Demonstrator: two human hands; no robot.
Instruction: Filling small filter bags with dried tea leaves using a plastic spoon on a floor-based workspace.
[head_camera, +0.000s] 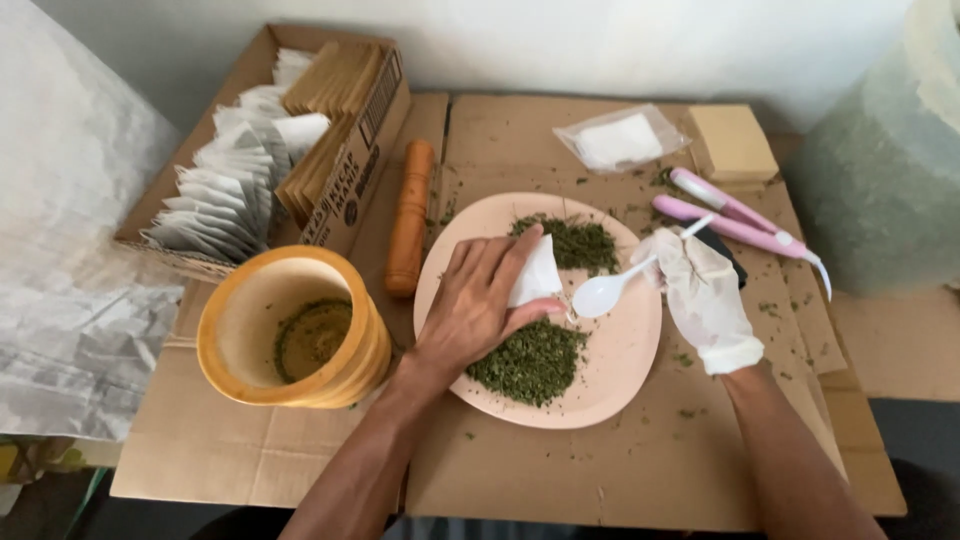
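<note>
At centre frame, the left hand grips a paper sachet; the gloved right hand holds an empty spoon; herbs remain heaped on the plate.

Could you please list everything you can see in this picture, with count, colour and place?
plate: one, pale pink, centre of the cardboard sheet.
dried herb flakes: two green heaps on the plate.
small bag: one, white, held over the plate.
spoon: one, white plastic, over the plate.
mortar: one, yellow-orange, left of the plate.
pestle: one, orange, between box and plate.
cardboard box: one, brown, far left, filled with white bags.
clear pouch: one, far centre.
pink tool: one, right of the plate.
left hand: bare, holding the bag.
right hand: white glove, holding the spoon.
</note>
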